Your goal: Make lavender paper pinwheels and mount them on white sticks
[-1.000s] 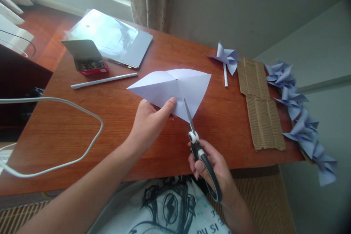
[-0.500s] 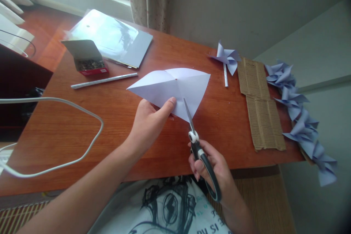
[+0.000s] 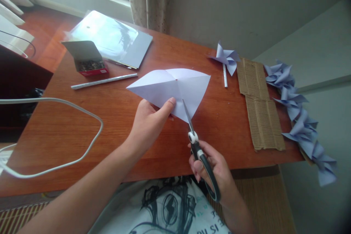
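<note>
- Barely moved since a second ago: scissors (image 3: 192,131) blades a touch further left, paper sheet (image 3: 171,89) held as before.
- Reddish wooden table (image 3: 115,124) under a window, curtain and grey wall behind the far edge.
- Near far left corner: glossy folder (image 3: 115,38), open staple box (image 3: 87,58), rolled stick (image 3: 104,80).
- Along right edge: corrugated cardboard (image 3: 260,106), finished pinwheel (image 3: 226,58), row of pinwheels (image 3: 301,117) overhanging.
- White cable (image 3: 68,131) looping over left side; bare wood between cable and left hand.
- Left hand (image 3: 149,122), grip pinching sheet's near edge, sheet lifted at table's middle.
- Right hand (image 3: 212,170) past near edge, grip clenched through scissors' handles, blades nearly closed into sheet's lower corner.
</note>
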Available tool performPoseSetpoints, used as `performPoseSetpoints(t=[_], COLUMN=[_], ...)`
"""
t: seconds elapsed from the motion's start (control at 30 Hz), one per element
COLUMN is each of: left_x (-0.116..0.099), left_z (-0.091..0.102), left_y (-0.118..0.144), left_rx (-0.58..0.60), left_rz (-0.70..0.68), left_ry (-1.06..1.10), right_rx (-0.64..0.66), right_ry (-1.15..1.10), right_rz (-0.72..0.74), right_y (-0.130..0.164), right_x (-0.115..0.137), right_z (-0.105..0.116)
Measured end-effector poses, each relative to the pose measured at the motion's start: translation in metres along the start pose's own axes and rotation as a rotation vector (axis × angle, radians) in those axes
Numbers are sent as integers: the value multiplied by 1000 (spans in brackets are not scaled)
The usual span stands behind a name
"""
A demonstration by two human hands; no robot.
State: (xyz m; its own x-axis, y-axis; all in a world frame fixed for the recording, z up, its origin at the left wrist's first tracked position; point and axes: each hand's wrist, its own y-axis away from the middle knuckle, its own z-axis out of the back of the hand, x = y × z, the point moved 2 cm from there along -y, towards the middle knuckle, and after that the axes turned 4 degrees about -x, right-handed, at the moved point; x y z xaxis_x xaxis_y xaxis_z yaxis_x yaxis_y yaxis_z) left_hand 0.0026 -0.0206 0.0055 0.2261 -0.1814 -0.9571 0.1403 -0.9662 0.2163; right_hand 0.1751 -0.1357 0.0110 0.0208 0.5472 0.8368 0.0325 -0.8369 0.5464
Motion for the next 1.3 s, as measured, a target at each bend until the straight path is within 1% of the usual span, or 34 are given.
performPoseSetpoints(t=[0.2,0.5,0.73,0.83,0.93,1.03,1.3], left_x=[0,-2,-1,-2,-1,0,2], left_z=[0,0,0,0,1,1,-1], left_y=[1,1,1,1,0,0,2], left_rx=[1,-11,7,5,8,26,62], left_rz=[5,20,23,28,33,39,55], left_ry=[17,-6,9,12,8,-7,0], right_rx=[29,4,-32,9,63,87,71], right_ry=[8,31,27,2,-12,-21,-54], right_rz=[8,1,-12,-13,18,46,48], right_y=[0,-1,0,-1,-2,-3,-9], right_x=[-1,-3,-2,-4,-4,-2,5], right_z=[1,3,2,2,3,2,-1])
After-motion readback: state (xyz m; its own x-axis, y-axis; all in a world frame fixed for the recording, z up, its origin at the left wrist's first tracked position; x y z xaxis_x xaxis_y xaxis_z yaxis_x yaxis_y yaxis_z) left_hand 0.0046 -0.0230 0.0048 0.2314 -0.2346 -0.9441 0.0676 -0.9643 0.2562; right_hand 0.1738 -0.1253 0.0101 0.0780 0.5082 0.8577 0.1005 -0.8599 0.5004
